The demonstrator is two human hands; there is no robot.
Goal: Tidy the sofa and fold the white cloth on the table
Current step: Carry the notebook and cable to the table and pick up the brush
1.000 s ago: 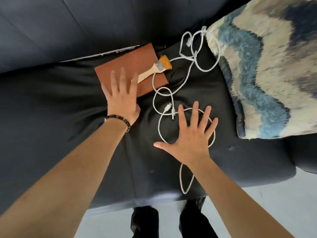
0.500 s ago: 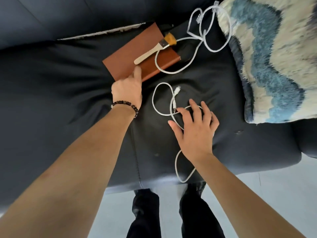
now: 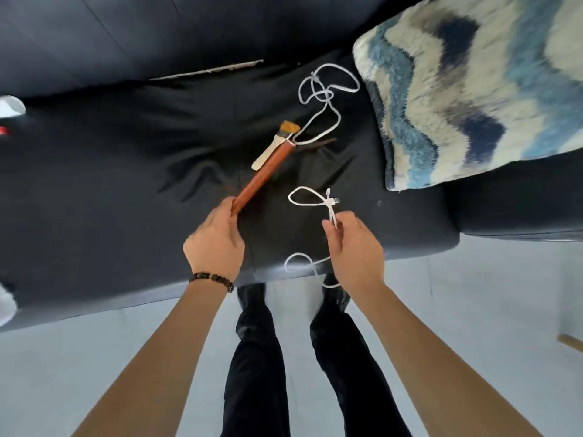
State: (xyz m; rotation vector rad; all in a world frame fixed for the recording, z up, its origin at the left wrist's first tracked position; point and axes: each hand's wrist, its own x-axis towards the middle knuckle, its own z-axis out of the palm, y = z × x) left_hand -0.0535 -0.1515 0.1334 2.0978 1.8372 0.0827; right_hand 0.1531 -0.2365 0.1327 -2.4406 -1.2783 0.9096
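My left hand [image 3: 216,239] grips the near corner of a brown notebook [image 3: 264,175], lifted so I see it edge-on above the dark sofa seat [image 3: 126,190]. A small paintbrush [image 3: 277,143] with a pale handle lies against the notebook's far end. My right hand [image 3: 355,247] pinches a white cable [image 3: 310,200] near its plug; one loop hangs below the hand over the sofa's front edge. The cable's far part [image 3: 328,89] lies in loops near the cushion. No white cloth or table is in view.
A shaggy blue, navy and cream cushion [image 3: 473,83] rests on the sofa's right side. White objects [image 3: 9,105] show at the left edge. Pale floor [image 3: 473,294] lies in front of the sofa, with my legs in dark trousers [image 3: 262,357] below.
My left hand closed on the notebook and raised it on edge; the brush slid to its far end. My right hand went from flat on the cable to pinching and lifting it.
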